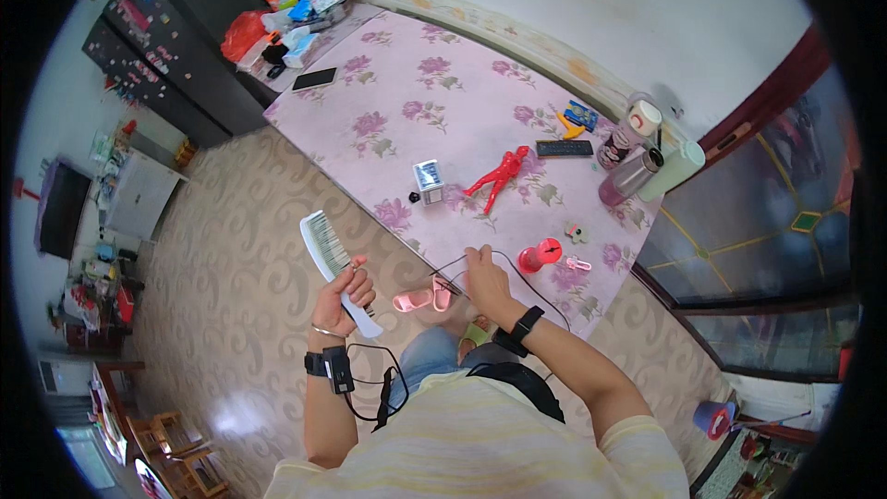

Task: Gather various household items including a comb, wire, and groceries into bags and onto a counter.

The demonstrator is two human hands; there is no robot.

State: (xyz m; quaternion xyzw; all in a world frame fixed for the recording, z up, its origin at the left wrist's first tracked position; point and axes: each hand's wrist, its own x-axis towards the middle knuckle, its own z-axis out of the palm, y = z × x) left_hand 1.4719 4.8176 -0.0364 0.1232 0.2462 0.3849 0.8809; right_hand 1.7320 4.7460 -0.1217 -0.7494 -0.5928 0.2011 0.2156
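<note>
A pale plastic comb (320, 241) is gripped near its handle by my left hand (344, 298), held up beyond the table's front edge over the floor. My right hand (487, 281) is at the table's front edge, back of the hand up; whether anything lies under its fingers cannot be told. A black cable (530, 282) loops around it. Right of this hand stand a red cylindrical object (540, 256) and a small pink clip-like item (578, 263). Farther back, a red human figure (500, 177) lies on the flowered tablecloth (409, 145), with a small clear box (429, 184) to its left.
Bottles (630, 177) stand at the right, near a black remote-like object (564, 148) and a blue card pack (581, 116). A phone (314, 80) lies far left, before piled bags (244, 37). Pink sandals (414, 300) are on the floor below the edge.
</note>
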